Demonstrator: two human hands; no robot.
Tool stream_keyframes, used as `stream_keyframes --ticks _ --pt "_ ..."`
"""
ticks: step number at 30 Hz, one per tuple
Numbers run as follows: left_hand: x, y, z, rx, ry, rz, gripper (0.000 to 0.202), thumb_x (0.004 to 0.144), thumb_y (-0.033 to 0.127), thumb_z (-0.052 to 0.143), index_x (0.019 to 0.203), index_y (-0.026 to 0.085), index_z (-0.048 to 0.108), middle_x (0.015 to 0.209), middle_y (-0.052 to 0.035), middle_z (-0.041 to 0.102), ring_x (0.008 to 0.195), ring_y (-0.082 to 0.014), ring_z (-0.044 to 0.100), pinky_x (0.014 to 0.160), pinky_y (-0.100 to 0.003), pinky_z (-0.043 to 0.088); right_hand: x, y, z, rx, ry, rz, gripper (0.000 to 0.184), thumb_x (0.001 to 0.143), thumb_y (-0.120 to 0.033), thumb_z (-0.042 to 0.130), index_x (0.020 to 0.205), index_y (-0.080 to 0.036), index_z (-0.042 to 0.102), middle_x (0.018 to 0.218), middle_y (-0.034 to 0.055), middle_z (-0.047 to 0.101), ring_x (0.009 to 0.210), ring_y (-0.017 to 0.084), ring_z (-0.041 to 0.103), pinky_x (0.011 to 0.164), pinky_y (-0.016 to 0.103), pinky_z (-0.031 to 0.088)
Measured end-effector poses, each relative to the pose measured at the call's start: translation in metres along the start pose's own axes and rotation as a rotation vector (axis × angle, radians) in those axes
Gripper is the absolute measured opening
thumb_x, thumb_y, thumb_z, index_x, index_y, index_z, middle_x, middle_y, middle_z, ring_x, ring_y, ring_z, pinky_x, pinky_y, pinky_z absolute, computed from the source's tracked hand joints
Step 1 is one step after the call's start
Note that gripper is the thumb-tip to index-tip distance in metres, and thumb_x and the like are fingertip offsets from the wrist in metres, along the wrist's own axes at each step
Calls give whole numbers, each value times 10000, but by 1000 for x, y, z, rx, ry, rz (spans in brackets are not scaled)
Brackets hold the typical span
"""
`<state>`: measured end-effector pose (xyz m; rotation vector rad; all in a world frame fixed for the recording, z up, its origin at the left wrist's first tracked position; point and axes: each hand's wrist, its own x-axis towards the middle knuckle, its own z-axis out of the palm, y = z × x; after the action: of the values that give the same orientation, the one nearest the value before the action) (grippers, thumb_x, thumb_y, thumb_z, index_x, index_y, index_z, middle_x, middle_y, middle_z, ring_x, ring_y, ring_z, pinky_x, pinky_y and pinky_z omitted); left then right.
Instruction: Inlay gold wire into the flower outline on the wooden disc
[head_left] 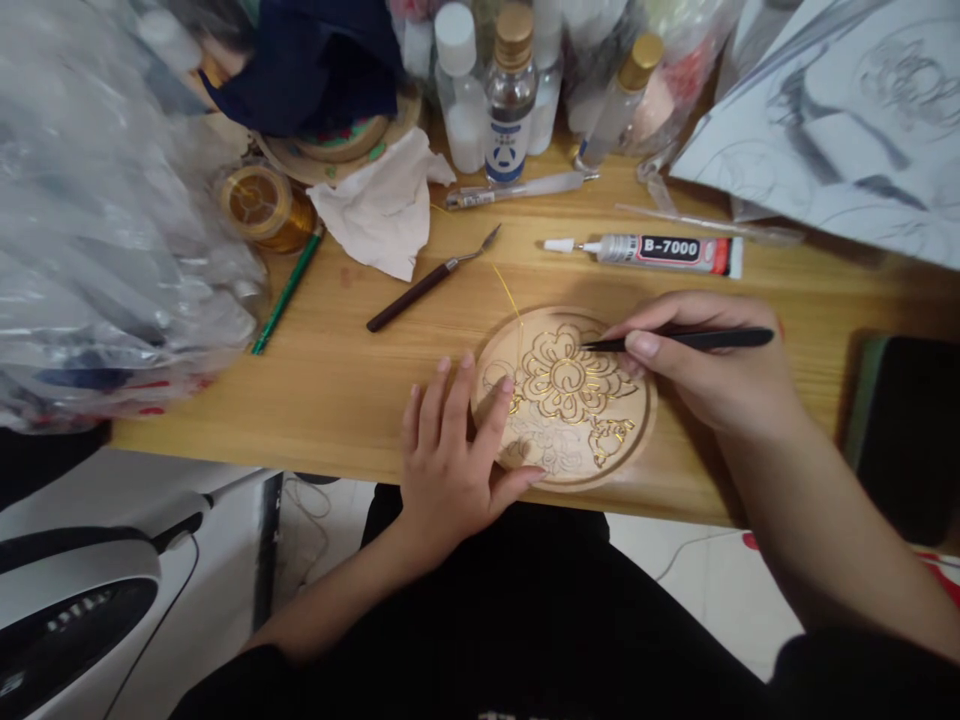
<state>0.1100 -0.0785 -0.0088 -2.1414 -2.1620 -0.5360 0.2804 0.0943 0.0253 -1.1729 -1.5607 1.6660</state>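
A round wooden plate (639, 440) lies at the table's front edge, with a flower drawn on it and outlined in gold wire (568, 376). Smaller drawn motifs surround the flower, some of them also edged in gold. My right hand (712, 365) is closed around black tweezers (697, 340), whose tips meet the flower's upper right petals. Spread fingers of my left hand (461, 450) rest on the plate's left rim, with index finger and thumb over its surface. From the plate's upper left a thin gold strand (508, 290) runs up onto the table.
Behind the plate lie a B-7000 glue tube (667, 252), a dark-handled palette knife (412, 297) and a pen (517, 190). Left are a gold wire spool (266, 205), a green pencil (289, 290) and a plastic bag (112, 220). Bottles (511, 100) stand at the back; drawing sheets (840, 130) lie right.
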Motion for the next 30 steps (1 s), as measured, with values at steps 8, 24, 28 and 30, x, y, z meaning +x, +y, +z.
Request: stream_keyframes --ticks 8,24,28,30 --pt "-2 -1 1 -27 18 5 704 961 639 298 1453 162 461 1511 -200 393 1431 -373 318 1138 -518 274 4 10 -7 -59 -51 -60 111 731 -383 816 781 -295 770 675 -16 711 514 106 573 515 268 503" --pt "2 -1 0 -49 -55 24 897 864 806 283 1453 148 440 1529 -226 366 1419 -405 341 1137 -536 242 6 15 -9 -42 -90 -81 132 734 -366 818 797 -266 758 627 -30 682 515 93 578 502 229 488" --pt "2 -1 -1 -27 -53 26 972 813 861 281 1447 143 446 1519 -230 386 1413 -391 362 1143 -525 242 7 14 -9 -54 -102 -70 205 729 -416 813 769 -226 747 612 -20 675 508 89 566 489 219 472" --pt "1 -1 -2 -22 -55 36 1005 784 884 289 1437 139 461 1513 -233 395 1411 -389 366 1145 -527 242 6 12 -9 -68 -120 -53 226 725 -426 813 763 -215 745 611 -15 675 507 89 565 493 222 477"
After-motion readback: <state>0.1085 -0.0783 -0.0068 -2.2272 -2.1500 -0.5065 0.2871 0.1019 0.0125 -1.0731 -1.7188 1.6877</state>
